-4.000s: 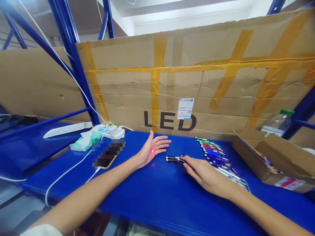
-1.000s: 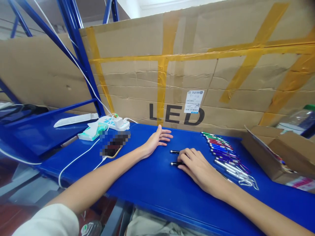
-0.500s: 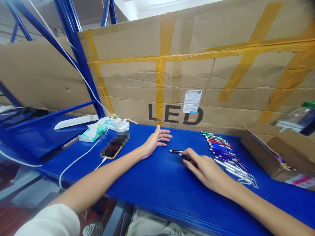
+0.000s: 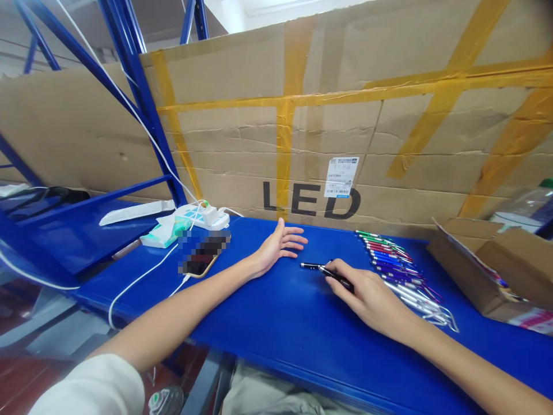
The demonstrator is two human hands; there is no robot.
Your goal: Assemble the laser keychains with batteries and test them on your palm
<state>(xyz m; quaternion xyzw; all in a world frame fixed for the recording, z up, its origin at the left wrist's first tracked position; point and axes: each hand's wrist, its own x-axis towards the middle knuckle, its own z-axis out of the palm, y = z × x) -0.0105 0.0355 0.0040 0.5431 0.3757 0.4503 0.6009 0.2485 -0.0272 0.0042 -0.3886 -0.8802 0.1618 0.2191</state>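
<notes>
My right hand pinches a black pen between thumb and fingers, low over the blue shelf. Another black pen shows just beyond it, its far end partly covered by my fingers; whether it is gripped too, I cannot tell. My left hand rests on its edge with the fingers stretched out and nothing in them. To the right of my right hand lies a row of pens, grouped by colour from green through red, blue and purple to silver.
An open cardboard box stands at the right, a clear container behind it. On the left lie a phone, a power strip, a tissue pack and white cables. A tall cardboard panel marked LED closes the back.
The view has shifted slightly. My right hand has moved a little to the right with the pen, while my left hand stays open in place.
</notes>
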